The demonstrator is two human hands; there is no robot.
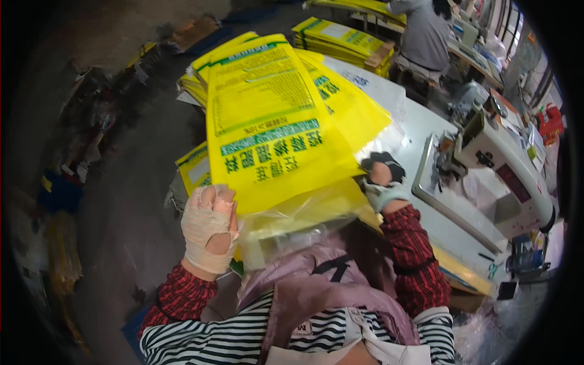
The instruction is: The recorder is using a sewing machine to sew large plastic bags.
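A yellow printed sack (267, 121) with green bands lies spread in front of me, its near end toward my body. Clear plastic film (298, 228) sticks out at that near end. My left hand (210, 228), in a pale wrapped glove, grips the sack's near left corner with fingers curled over the edge. At the near right corner, my right hand (383, 176), in a black and pale glove, is closed on the sack's edge. Beneath and behind it, more yellow sacks (359, 115) fan out on the white table (417, 115).
A white sewing machine (502, 173) stands on the table to my right. Small scissors (494, 267) and a dark phone-like rectangle (507, 291) lie near its front. A stack of yellow sacks (340, 39) is at the back, near a person in grey (426, 36). Scraps (91, 131) litter the left floor.
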